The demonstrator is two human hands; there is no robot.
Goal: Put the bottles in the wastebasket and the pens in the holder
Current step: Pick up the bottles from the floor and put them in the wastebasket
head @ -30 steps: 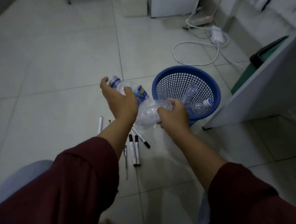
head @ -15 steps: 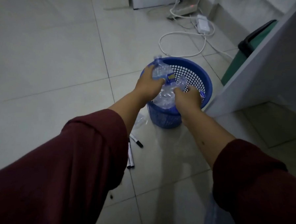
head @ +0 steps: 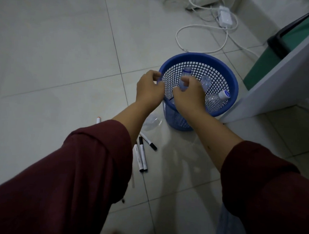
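Both hands now over the basket (head: pixel 234 88): right hand (head: pixel 187 99) pinches a light, crushable bottle (head: pixel 185 74) mid-body; left hand (head: pixel 148 90) curled, apparently empty (pens (head: pixel 142 156) untouched).

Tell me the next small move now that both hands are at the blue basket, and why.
Probably let the right hand release the bottle it seems to pinch inside the wastebasket: it is already below the rim, beside two other bottles. The left hand looks empty at the rim. Then reach back for the clear bottle on the floor; the pens wait too.
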